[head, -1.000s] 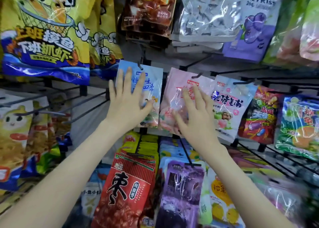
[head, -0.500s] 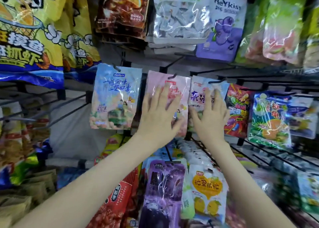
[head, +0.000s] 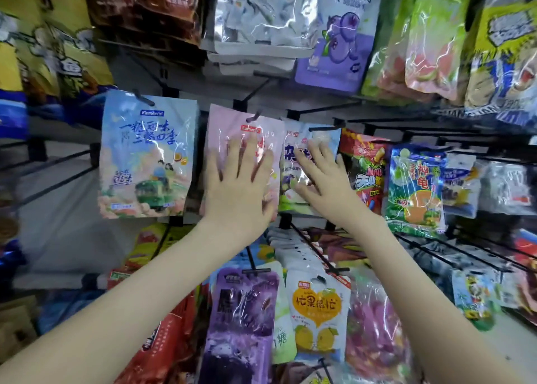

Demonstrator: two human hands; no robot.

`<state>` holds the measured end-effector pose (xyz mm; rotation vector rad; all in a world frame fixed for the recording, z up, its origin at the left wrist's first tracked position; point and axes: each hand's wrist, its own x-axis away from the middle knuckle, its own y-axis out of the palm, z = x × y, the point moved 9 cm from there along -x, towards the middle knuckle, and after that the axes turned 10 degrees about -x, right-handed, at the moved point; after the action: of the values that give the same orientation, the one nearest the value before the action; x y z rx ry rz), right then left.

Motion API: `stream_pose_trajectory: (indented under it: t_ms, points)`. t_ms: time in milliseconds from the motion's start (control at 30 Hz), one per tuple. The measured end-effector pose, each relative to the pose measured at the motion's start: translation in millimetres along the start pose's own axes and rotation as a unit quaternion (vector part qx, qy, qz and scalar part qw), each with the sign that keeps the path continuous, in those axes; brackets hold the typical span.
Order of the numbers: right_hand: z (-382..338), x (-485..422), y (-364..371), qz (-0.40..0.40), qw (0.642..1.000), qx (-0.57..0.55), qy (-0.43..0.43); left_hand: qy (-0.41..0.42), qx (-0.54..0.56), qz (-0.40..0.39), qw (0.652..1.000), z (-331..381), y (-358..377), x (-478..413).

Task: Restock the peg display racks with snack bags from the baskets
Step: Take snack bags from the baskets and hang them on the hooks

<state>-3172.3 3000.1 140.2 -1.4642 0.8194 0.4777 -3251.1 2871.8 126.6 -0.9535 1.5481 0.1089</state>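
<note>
Left hand [head: 241, 188] lies flat against the front of a pink snack bag [head: 229, 133], fingers straight and spread, grasping nothing. Just to its right, the right hand [head: 322, 180] rests the same way, released and flat, on a white bag with dark blue lettering [head: 290, 162]; its fingertips reach up near the black peg [head: 322, 128] that this bag hangs from. The two bags hang side by side in the middle row of the rack, edges touching or slightly overlapping. Left of the pink bag hangs a light blue bag with a train picture [head: 145, 154], and farther left black pegs [head: 58, 180] jut out from the wall. Right of the white bag hang a red bag [head: 363, 162] and then a green and blue bag [head: 415, 186]. In the row above, a purple HeYkiss bag [head: 340, 34] hangs right of centre. Nearer and lower, between the forearms, hang a dark purple bag [head: 244, 311] and a bag with a yellow heart [head: 316, 311].
</note>
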Motion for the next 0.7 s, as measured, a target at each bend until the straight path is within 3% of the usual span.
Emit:
stream_pose_trajectory:
  t_ms: [133,200,300,367,433,533,700]
  points:
    - [-26.9,28.8,-39.3,0.116,0.987,0.035,-0.101,0.019,0.042,0.031,0.998,35.4,-22.8,-7.6]
    - [-11.1,52.7,-66.1,0.191,0.979,0.043,-0.048,0.028,0.071,0.050,0.996,57.9,-28.0,-8.7]
    - [43.0,83.7,-103.9,0.263,0.956,0.063,0.118,0.039,0.105,0.058,0.992,93.6,-31.2,-12.6]
    - [84.0,95.6,-113.2,0.217,0.943,0.096,0.234,0.061,0.132,0.061,0.988,120.4,-32.0,-19.0]
    - [115.0,102.6,-110.6,0.147,0.940,0.108,0.287,0.085,0.145,0.057,0.984,148.5,-27.0,-28.6]
    - [133.0,102.9,-100.9,0.093,0.955,0.079,0.270,0.093,0.117,0.035,0.988,178.0,-13.4,-46.9]
    - [144.6,98.0,-98.1,0.077,0.963,0.120,0.229,0.089,0.072,-0.060,0.992,200.4,18.7,-59.9]
